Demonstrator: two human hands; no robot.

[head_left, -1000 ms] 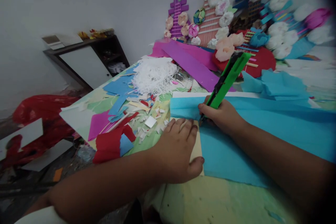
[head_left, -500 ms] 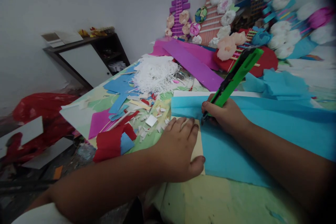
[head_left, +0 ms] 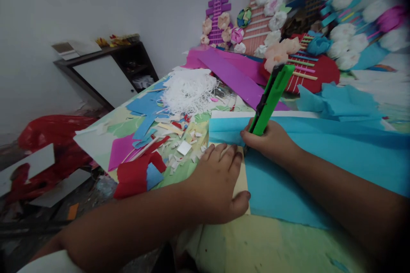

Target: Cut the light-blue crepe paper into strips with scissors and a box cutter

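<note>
My right hand [head_left: 267,138] is closed round a green utility knife [head_left: 272,98], its tip pointing down at the edge of a pale yellow card [head_left: 240,185]. The knife stands nearly upright, and its blade end is mostly hidden by my fingers. Flat on that card lies my left hand [head_left: 221,183], fingers a little spread, pressing it down. Beneath the card and my right hand stretches a large sheet of blue paper [head_left: 320,166], with a white strip [head_left: 224,114] showing along its far edge.
A heap of white string [head_left: 190,89], purple strips [head_left: 233,74] and paper scraps [head_left: 184,147] cover the table's left side. Red paper [head_left: 133,177] lies near my left forearm. Behind stand flower-decorated guitar shapes [head_left: 259,13]. A dark cabinet [head_left: 102,74] is at the far left.
The knife has tilted more upright, its top end swinging left and lower. My right hand has shifted slightly left, while my left hand stays in place.
</note>
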